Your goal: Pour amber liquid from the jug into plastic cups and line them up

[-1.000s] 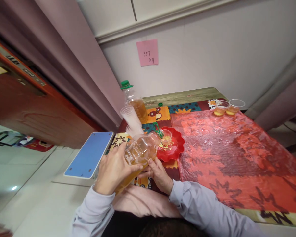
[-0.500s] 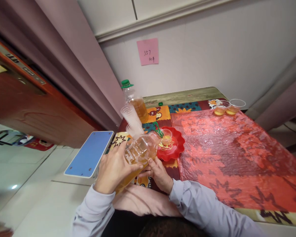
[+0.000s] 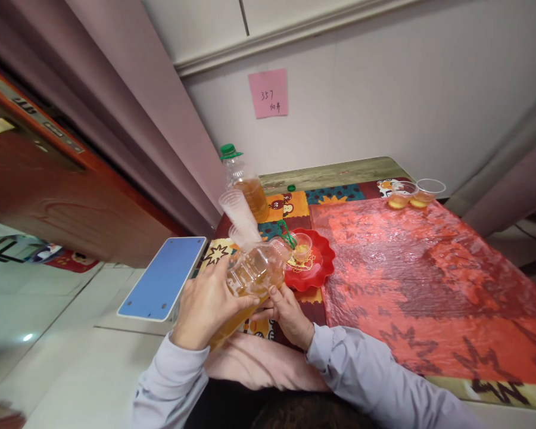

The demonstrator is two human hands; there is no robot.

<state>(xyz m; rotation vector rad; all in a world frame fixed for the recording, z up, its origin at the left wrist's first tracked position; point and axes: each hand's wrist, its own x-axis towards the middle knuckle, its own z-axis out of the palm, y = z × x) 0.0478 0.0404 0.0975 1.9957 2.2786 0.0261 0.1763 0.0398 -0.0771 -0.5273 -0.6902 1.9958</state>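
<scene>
A large clear bottle (image 3: 255, 271) of amber liquid lies tilted between my hands, its mouth over a small plastic cup (image 3: 302, 249). My left hand (image 3: 209, 302) is wrapped round the bottle's body from the left. From the right, my right hand (image 3: 289, 313) grips its lower side near the shoulder, thumb and fingers against it. The cup stands on a red scalloped plate (image 3: 324, 262) and has some amber liquid in it. A green handle (image 3: 286, 234) hangs at the bottle's neck.
Behind the held bottle are a stack of plastic cups (image 3: 239, 215) and a second bottle (image 3: 251, 193) with a green cap. A loose green cap (image 3: 291, 188) lies farther back. Two cups of liquid (image 3: 397, 199) stand at the back right. A blue stool (image 3: 163, 278) is at left.
</scene>
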